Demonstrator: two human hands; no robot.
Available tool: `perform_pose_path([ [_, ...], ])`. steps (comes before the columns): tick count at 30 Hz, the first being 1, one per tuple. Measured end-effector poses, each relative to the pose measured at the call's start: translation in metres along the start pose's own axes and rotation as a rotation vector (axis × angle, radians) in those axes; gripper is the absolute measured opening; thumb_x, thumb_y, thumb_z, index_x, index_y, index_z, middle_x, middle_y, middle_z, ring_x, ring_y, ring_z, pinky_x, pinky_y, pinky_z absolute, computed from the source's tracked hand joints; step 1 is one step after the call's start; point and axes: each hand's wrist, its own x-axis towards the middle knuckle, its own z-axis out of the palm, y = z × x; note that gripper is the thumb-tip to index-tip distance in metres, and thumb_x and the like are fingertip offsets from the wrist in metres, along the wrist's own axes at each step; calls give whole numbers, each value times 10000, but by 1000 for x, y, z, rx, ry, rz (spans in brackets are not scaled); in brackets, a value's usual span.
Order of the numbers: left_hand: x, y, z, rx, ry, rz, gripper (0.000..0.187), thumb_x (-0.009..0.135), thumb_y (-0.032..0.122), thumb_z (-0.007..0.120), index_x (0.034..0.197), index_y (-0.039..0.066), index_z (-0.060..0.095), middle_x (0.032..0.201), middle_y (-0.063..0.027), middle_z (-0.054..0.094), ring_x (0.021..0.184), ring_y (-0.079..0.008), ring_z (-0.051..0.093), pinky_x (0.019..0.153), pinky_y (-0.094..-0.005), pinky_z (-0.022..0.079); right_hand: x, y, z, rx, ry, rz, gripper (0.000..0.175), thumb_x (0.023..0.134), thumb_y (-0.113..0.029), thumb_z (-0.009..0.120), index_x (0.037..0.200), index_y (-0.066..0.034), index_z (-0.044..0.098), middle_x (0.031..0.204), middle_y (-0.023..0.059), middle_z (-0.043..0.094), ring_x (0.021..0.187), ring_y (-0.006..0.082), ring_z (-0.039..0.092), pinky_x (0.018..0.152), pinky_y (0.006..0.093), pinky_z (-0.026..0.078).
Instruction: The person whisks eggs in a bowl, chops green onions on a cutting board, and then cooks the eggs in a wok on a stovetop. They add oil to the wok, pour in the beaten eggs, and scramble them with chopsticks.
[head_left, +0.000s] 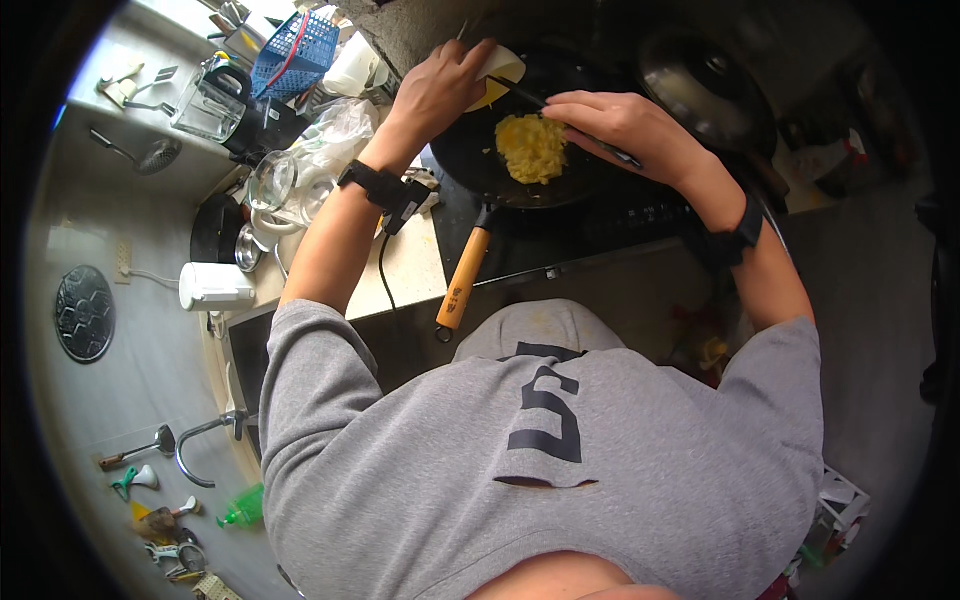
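Note:
My left hand (446, 86) grips a pale bowl (509, 64), tilted over the far left part of a black frying pan (469, 176). Yellow liquid egg shows inside the bowl. In my right hand (619, 127) is a pair of dark chopsticks (517, 91), or a similar slim utensil, whose tip reaches the bowl's opening. Cooked scrambled egg (531, 148) lies in a clump in the pan, below both hands. The pan's wooden handle (463, 281) points back toward my body.
Under the pan is a black cooktop (585, 232). A domed metal lid or wok (709, 90) stands at the far right. On the left counter are a clear plastic bag (341, 131), glass bowls (274, 182), a blender jug (210, 109), a blue basket (296, 56) and a white kettle (217, 286).

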Motion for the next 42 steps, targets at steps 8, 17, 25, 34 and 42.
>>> perform_pose_path([
  [8,9,5,-9,130,139,69,511,826,107,636,1322,84,512,902,-86,576,885,-254,633,688,-330,552,8,-5,0,-12,-165,16,235,776,8,627,995,-41,558,979,61,617,849,281,671,706,358,560],
  [17,9,2,-6,216,235,139,496,850,89,595,1339,48,518,899,-65,563,851,-211,616,651,-288,540,3,-20,-8,-32,-50,-53,229,806,-11,628,1018,-24,540,1004,78,598,762,281,665,645,357,551],
  [25,16,3,-12,244,244,199,545,842,75,598,1376,49,494,956,-68,568,883,-211,614,657,-285,546,14,-11,5,-190,-131,-71,188,792,25,608,943,-24,506,992,96,591,815,308,669,661,361,561],
  [34,13,1,-12,229,228,196,569,842,67,585,1400,68,477,981,-72,567,906,-233,615,682,-312,555,7,-10,-1,-271,19,-114,141,817,-8,597,925,-15,507,944,94,579,772,269,675,616,346,561],
  [42,18,3,-18,290,244,235,569,850,88,587,1407,74,475,996,-71,563,914,-216,610,670,-297,556,-4,-25,4,-190,-213,-5,126,822,-26,608,900,-7,511,928,104,574,719,274,680,600,344,570],
])
